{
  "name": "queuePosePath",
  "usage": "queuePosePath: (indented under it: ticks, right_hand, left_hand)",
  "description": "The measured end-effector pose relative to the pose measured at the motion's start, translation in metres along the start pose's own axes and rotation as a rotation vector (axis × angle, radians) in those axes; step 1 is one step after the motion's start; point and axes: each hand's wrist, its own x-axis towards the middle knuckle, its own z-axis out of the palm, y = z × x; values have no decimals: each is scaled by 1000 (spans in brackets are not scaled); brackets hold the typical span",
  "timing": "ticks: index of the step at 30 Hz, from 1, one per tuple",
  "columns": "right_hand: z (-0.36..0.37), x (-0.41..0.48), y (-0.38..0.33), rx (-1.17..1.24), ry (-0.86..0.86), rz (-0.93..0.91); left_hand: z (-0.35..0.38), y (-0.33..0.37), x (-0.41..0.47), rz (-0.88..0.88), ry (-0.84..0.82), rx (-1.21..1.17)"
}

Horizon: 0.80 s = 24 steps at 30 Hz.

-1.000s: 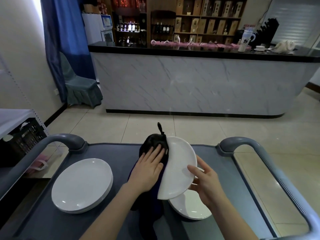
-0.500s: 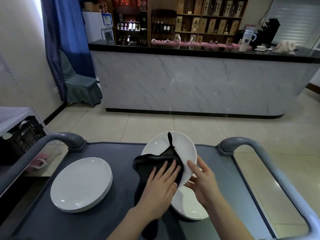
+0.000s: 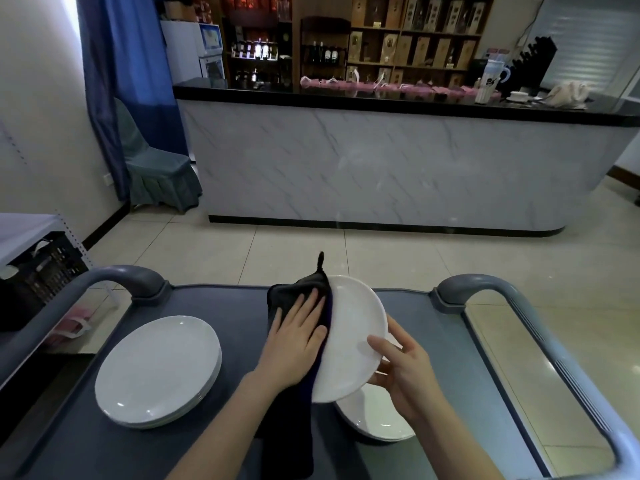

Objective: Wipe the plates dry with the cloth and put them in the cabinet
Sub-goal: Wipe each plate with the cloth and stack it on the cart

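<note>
A white plate [image 3: 349,337] is held tilted on edge above the grey cart top [image 3: 242,341]. My right hand [image 3: 403,372] grips its right rim. My left hand [image 3: 298,337] lies flat on a black cloth [image 3: 294,296], pressing it against the plate's left side; the cloth's tail hangs down toward me. Below the held plate rests a stack of white plates [image 3: 377,417], partly hidden. A second stack of white plates [image 3: 159,368] sits on the cart's left.
The cart has grey curved handles at the left [image 3: 114,282] and the right [image 3: 485,289]. Tiled floor lies beyond, then a marble-fronted bar counter [image 3: 381,168]. A black crate [image 3: 38,275] stands at the left, a covered chair [image 3: 152,168] by the blue curtain.
Half a second ago the cloth and my left hand covered the plate's near face. Now the plate is turned edge-on and the cloth presses its left side, higher up.
</note>
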Motion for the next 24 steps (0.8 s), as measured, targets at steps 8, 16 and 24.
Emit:
queuePosePath:
  ticks: [8, 16, 24]
  right_hand:
    - [-2, 21, -13, 80, 59, -43]
    - [24, 12, 3, 8, -57, 7]
    - [18, 2, -5, -87, -102, -2]
  left_hand:
    - [10, 14, -54, 58, 15, -26]
    - [9, 43, -24, 141, -27, -86]
    - [2, 19, 19, 42, 40, -55]
